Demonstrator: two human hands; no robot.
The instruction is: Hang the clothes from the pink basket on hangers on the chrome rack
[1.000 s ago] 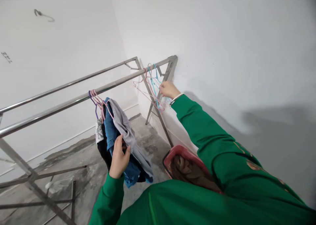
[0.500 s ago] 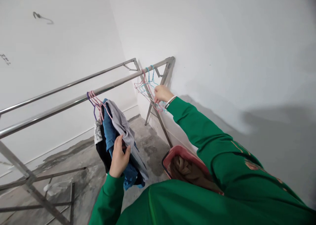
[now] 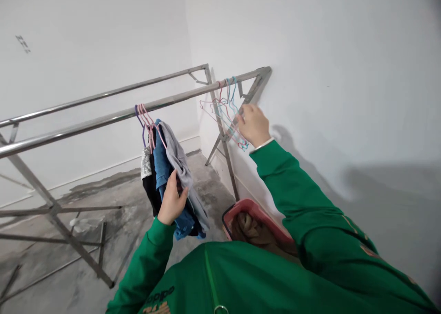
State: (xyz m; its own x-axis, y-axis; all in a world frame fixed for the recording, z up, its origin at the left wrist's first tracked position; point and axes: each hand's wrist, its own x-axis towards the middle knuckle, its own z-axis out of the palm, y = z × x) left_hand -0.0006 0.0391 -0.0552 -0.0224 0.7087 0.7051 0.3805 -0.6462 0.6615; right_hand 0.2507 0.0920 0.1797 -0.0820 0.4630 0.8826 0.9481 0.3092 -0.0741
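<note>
My left hand (image 3: pixel 174 199) rests with thumb and fingers apart beside a grey garment (image 3: pixel 177 155), its fingertips against the clothes. Next to the grey one hang a blue denim garment (image 3: pixel 160 160) and a black garment with white lace (image 3: pixel 146 167), on pink hangers (image 3: pixel 149 116) and a purple hanger (image 3: pixel 139 121). At the far end of the rail my right hand (image 3: pixel 253 123) has its fingers bent together at the shoulder of a light blue wire hanger (image 3: pixel 233 95). A red hanger (image 3: pixel 220 93) hangs close by, bare like the blue ones.
A metal drying rack (image 3: pixel 182 95) stands near the corner, its legs (image 3: pixel 79 249) spread on the grey floor. Below my right arm sits a pink basket (image 3: pixel 257 208) with brown cloth (image 3: pixel 246 229) in it. A white wall (image 3: pixel 344 75) rises at the right.
The view has shifted, so the rack sits higher and further right. My right hand stays by the blue hangers, turned slightly. My left hand remains beside the grey garment.
</note>
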